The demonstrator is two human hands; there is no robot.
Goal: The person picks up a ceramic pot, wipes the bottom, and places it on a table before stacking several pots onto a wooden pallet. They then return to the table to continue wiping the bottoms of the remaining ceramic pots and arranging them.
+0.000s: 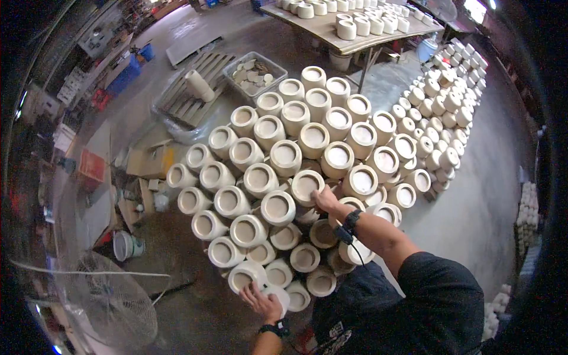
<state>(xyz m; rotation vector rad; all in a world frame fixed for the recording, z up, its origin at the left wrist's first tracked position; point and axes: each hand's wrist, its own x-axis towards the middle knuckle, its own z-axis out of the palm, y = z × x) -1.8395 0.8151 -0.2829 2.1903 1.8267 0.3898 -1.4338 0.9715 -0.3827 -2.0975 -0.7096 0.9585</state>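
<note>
Item: pale pots, many, stacked close in the middle of the view, recessed round ends upward; gaps show others underneath, so the layers appear to brace one another.
Item: middle pot (304, 183), upper layer, bordering a gap. Right hand (326, 201) at its near rim, fingers bent, seemingly pinching the wall; fingertips hidden, grip cannot be confirmed. A rim hold probably suits so tightly packed a piece.
Item: corner pot (244, 276), near end of the stack. Left hand (264, 303) lies over its side, fingers loosely spread, perhaps steadying it. A smooth white piece (280, 297) sits beside the palm, kind unclear.
Item: tub (229, 71), clear, beyond the stack, holding flat pale discs (251, 77), presumably to keep loose pieces together.
Item: worktop (322, 32), behind, carrying short pots (361, 26) in rows, likely spaced for easy reach.
</note>
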